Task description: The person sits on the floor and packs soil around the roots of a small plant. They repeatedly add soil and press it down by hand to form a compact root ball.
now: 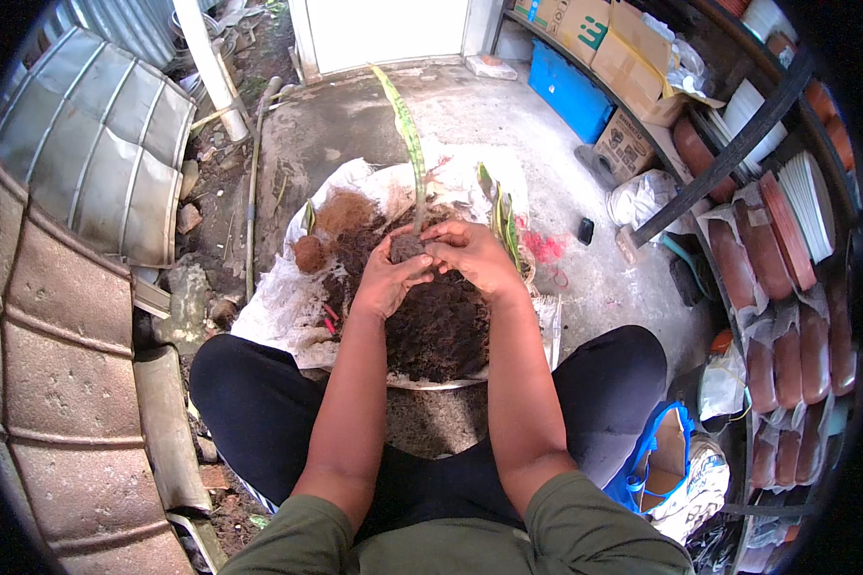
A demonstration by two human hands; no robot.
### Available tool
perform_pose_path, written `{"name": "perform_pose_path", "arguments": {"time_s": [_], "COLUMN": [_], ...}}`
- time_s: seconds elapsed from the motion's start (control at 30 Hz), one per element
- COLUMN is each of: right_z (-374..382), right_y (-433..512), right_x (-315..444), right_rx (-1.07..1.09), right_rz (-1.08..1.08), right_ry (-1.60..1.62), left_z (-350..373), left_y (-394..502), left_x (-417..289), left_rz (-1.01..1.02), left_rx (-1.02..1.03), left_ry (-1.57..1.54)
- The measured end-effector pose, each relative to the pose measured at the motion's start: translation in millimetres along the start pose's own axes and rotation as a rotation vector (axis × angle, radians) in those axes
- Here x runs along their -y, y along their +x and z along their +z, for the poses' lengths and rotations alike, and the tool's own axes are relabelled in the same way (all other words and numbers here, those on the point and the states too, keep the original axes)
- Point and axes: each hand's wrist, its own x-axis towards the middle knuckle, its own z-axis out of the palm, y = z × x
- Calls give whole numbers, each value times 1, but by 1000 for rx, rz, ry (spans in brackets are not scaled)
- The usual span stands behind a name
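Both my hands cup a dark ball of soil (407, 248) around the base of a snake plant leaf (411, 136), which stands upright and mottled green-yellow. My left hand (390, 277) wraps the ball from the left. My right hand (471, 255) closes on it from the right, fingertips near the leaf's base. Beneath them, dark potting soil (435, 334) is heaped on a white woven plastic sheet (273, 316). A brown fibre ball (308, 254) and a reddish-brown fibre pile (345, 210) lie to the left. More snake plant leaves (502, 215) stand to the right.
Red netting (543, 244) and a small black object (585, 231) lie on the concrete floor (597, 287) to the right. Shelving there holds stacked brown pots (744, 251), cardboard boxes (633, 61) and a blue crate (569, 90). Roof tiles (72, 388) and a pipe (252, 208) are left.
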Motion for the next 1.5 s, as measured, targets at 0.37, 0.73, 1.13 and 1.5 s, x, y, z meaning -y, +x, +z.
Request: {"name": "perform_pose_path", "arguments": {"time_s": [0.37, 0.73, 1.13, 1.5], "right_z": [10, -7, 42, 59], "right_y": [10, 16, 11, 19], "right_x": [-23, -48, -34, -71], "right_rx": [-227, -118, -73, -107], "right_rz": [-17, 147, 194, -14], "right_ry": [534, -154, 310, 401], "left_z": [4, 12, 12, 12], "left_y": [2, -2, 5, 9], "left_x": [3, -9, 6, 6], "left_rz": [146, 145, 166, 200], "left_rx": [14, -115, -248, -220], "left_ry": [-152, -15, 12, -83]}}
